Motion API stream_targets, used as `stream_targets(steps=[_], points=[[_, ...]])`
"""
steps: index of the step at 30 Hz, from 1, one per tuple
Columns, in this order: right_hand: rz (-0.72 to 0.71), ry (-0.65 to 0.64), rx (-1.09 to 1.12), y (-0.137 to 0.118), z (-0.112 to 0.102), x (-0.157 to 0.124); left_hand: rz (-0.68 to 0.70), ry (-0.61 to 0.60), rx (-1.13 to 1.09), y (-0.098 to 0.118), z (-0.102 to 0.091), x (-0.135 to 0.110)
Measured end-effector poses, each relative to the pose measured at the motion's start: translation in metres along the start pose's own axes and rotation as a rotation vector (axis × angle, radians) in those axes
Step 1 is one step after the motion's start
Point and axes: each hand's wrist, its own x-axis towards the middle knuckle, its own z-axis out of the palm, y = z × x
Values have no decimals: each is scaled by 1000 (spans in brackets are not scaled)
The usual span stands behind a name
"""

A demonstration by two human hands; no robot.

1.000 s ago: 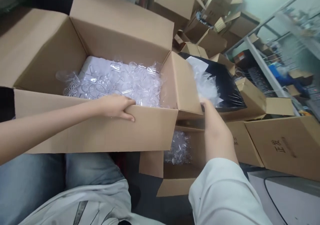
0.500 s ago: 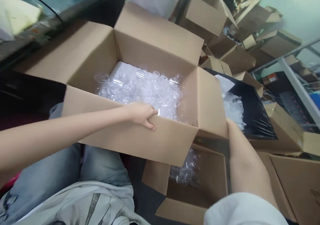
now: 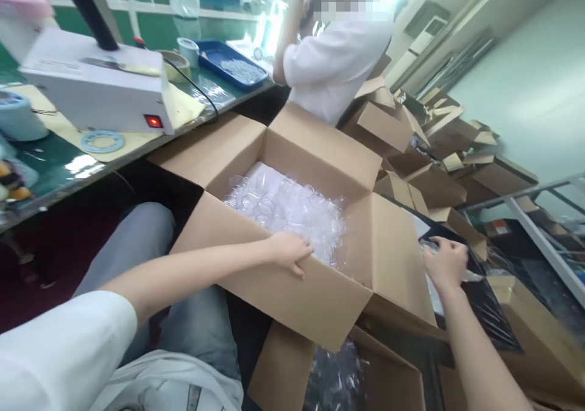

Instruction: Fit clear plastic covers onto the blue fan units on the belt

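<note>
A large open cardboard box [image 3: 283,298] stands before my knees, its flaps folded outward. Inside lie many clear, round-rimmed plastic pieces [image 3: 292,207] over something white. My left hand [image 3: 290,252] grips the box's near edge, fingers over the inside and thumb on the front flap. To the right of the box, my right hand [image 3: 445,263] is closed on a crumpled clear plastic bag [image 3: 473,275], which shows on both sides of the fingers. The bag is over a black plastic-wrapped surface [image 3: 496,323]. My right fingertips are partly hidden.
Below stands another open box [image 3: 393,368] with clear plastic inside. At left, a workbench [image 3: 59,186] carries a white device [image 3: 100,85] with a lit red switch and a blue tray [image 3: 233,64]. A co-worker in white [image 3: 329,64] is behind the box. Cartons [image 3: 384,128] pile up at right.
The view has swung up and left, bringing the bench and co-worker into sight. My right hand has come out from behind the box flap to the plastic bag. My left hand keeps its grip.
</note>
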Motion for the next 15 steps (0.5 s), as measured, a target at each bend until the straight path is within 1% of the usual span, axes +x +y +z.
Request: stream_targets(steps=[2,4,6,8,9,11,13,15], points=[[-234,-175,78,-62,33,-9,34,100,-16,6,2,-11],[-487,-382,151,-128,71,-29,51,206,-33,17,5,-31],[-688,-520,187,-188,107,-55,48,296,-43,29,10,-61],[-821,-605,196,-235,135,-82,30,405,-57,40,16,-103],[-865,-632,195,-253,145,-94,5,502,-88,45,19,-127],[-929,-670,193,-277,157,-114,-119,667,-149,57,24,-180],[-997,-697,210,-288,167,-124,-310,781,-212,73,26,-235],[-1079,-720,251,-290,184,-123,-514,878,-263,95,28,-287]])
